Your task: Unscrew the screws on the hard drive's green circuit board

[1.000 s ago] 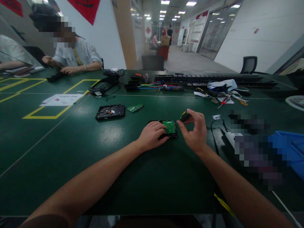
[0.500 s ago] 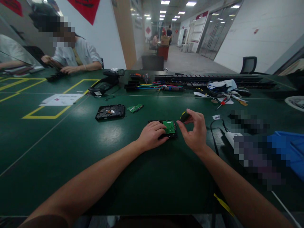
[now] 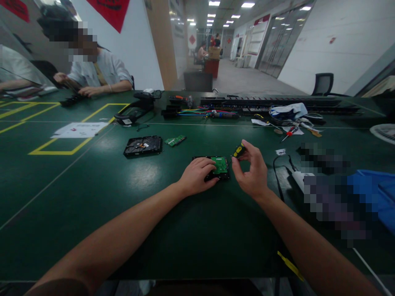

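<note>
Green table (image 3: 148, 230), hands (image 3: 197, 176) on drive (image 3: 221, 166) and screwdriver (image 3: 238, 151).

Just right of the centre of the frame, a hard drive (image 3: 220, 165) lies on the table (image 3: 154, 230), partly under the left hand (image 3: 197, 174); the right hand (image 3: 254, 168), with a screwdriver (image 3: 238, 151) between its fingers, is to its right. Farther back and left lies a circuit board (image 3: 175, 141), with a second drive (image 3: 143, 146) just left of it. A paper sheet (image 3: 78, 130) lies at the left of the frame (well apart from the hands). Behind, wires (image 3: 197, 112) lie at upper centre, before long bars (image 3: 268, 101) reaching toward the upper right. A bin (image 3: 378, 191) sits at the right edge.
</note>
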Tool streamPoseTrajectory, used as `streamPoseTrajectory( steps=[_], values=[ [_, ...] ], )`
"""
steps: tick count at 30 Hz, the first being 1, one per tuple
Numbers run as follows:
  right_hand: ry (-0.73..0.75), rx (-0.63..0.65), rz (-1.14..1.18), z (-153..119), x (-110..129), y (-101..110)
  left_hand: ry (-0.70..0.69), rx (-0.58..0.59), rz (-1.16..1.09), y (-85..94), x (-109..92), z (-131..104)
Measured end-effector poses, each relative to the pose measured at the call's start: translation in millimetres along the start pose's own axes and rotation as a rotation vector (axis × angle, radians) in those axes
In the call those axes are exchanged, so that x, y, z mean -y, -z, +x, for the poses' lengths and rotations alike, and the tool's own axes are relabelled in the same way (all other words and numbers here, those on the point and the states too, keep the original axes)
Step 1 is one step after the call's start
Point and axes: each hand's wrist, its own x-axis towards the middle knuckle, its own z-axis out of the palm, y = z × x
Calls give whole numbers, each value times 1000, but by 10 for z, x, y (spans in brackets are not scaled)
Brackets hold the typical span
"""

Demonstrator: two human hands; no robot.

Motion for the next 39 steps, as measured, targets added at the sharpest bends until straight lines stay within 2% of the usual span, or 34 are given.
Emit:
streamPoseTrajectory(
  steps=[8,12,19,27,33,39],
  values=[
    [30,-35,-55,22,-9,19,5,68,40,-22,18,-4],
    [28,-40,-54,32,-11,23,6,58,29,-27,17,-5],
    [22,26,41,11,7,17,5,61,34,-26,17,-1],
    [27,-38,-25,40,-20,22,10,65,16,-13,4,1],
    [21,24,92,27,15,25,0,56,25,-37,24,-11],
    [50,-30,-40,63,27,46,6,65,22,-41,36,-12]
  ],
)
